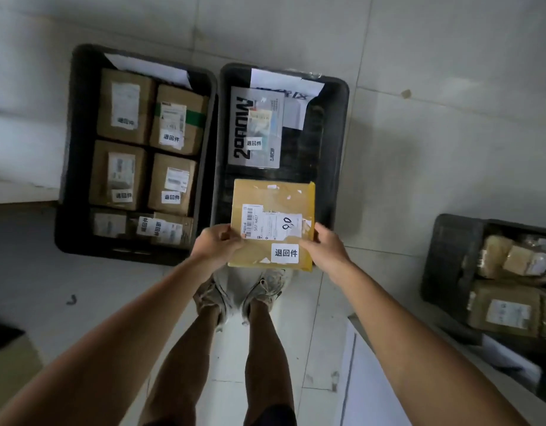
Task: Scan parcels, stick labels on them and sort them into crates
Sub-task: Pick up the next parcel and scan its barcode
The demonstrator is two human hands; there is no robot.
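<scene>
A flat yellow-brown parcel (273, 198) with a shipping label and a small white sticker (284, 253) is held level over the near end of the middle black crate (339, 124). My left hand (216, 245) grips its left edge and my right hand (322, 250) grips its right edge. Farther back in that crate lies a grey mailer (254, 130) bearing the same white sticker. The left black crate (78, 142) holds several brown boxes, each with a white sticker.
A third black crate (450, 259) with several brown and wrapped parcels stands at the right on a raised surface. My legs and shoes are on the tiled floor below the parcel. A cardboard box corner (10, 364) shows at the lower left.
</scene>
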